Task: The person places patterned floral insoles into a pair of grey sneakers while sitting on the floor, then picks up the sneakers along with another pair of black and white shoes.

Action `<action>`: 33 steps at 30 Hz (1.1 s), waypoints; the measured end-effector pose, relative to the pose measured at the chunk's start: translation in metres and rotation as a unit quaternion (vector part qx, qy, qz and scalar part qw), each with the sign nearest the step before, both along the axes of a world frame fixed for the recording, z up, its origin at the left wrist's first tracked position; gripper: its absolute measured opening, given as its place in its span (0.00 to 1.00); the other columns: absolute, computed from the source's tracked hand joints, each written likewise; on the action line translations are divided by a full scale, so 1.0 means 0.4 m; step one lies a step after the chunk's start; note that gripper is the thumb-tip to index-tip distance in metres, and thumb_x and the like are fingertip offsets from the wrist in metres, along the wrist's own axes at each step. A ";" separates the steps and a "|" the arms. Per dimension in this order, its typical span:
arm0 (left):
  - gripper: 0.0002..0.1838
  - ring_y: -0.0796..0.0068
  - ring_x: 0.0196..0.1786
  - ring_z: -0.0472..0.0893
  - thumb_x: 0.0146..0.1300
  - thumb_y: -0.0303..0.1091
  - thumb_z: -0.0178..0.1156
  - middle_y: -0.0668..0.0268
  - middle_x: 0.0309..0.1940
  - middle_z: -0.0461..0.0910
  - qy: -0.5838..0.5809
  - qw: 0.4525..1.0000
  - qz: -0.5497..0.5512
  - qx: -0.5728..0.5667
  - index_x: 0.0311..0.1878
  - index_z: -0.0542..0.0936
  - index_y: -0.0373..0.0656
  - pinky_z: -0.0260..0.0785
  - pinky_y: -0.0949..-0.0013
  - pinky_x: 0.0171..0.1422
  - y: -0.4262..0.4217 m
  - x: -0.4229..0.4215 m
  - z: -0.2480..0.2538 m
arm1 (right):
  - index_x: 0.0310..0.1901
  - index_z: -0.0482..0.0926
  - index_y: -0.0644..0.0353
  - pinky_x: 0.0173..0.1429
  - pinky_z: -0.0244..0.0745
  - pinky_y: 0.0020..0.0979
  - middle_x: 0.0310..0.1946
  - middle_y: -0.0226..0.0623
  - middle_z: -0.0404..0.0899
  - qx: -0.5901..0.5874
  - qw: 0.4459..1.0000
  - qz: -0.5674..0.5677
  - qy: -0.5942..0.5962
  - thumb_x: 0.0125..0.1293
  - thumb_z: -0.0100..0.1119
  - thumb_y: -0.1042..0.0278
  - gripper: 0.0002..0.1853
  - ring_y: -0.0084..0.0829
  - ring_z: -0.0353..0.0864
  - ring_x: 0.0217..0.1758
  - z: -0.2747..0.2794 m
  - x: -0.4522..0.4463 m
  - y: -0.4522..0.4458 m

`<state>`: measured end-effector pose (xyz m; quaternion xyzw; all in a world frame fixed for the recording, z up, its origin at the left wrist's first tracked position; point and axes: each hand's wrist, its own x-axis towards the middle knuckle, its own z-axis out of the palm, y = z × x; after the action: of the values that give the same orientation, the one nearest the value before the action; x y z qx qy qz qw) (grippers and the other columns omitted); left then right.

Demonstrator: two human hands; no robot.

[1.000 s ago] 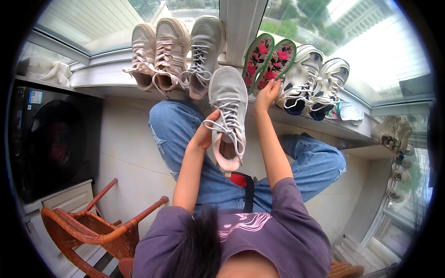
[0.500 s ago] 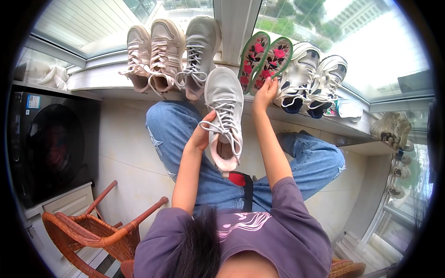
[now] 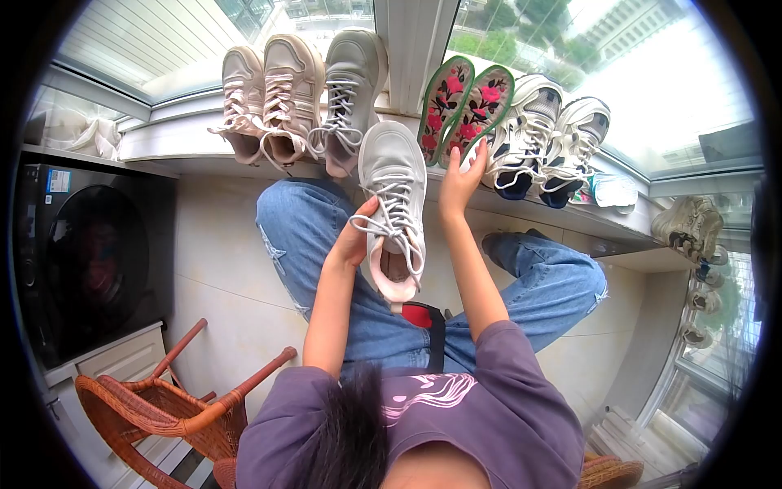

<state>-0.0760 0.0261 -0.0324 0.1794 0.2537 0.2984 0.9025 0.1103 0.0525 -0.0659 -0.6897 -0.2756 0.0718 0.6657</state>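
Shirt and jeans: purple top (image 3: 505, 407), ripped blue jeans (image 3: 301, 216), knees spread.
Chair: wicker chair (image 3: 130, 399), at the person's left.
Held shoe: grey sneaker (image 3: 393, 151), up between the knees, toe away from the body, pink-lined opening toward the person, laces tied in a bow.
Left hand: left hand (image 3: 352, 238) gripping the grey sneaker by its left side, thumb near the laces.
Right hand: right hand (image 3: 461, 189), fingers loosely spread, holding nothing, at the bottom edge of the insoles (contact? can't tell).
Insoles: green-edged floral insoles (image 3: 447, 90), a pair, upright side by side on the ledge (image 3: 163, 140).
Ledge left: two pale pink sneakers (image 3: 287, 61), then the other grey sneaker (image 3: 352, 59), toes up.
Ledge right: white-and-navy sneakers (image 3: 538, 102), just beside the insoles.
Behind: window (image 3: 607, 49), greenery and buildings outside.
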 end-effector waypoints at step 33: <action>0.22 0.69 0.43 0.78 0.64 0.45 0.47 0.60 0.42 0.77 -0.101 0.994 -0.007 -0.033 0.52 0.70 0.36 0.70 0.66 0.52 -0.020 -0.017 -0.018 | 0.38 0.79 0.67 0.35 0.66 0.16 0.29 0.26 0.78 0.043 0.953 0.211 0.214 0.58 0.60 0.72 0.08 0.13 0.73 0.30 0.094 0.038 -0.048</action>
<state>-0.0829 0.0179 -0.0397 0.1208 0.1698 0.3000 0.9309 0.1256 0.0334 -0.0283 -0.5552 -0.2685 0.3449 0.7076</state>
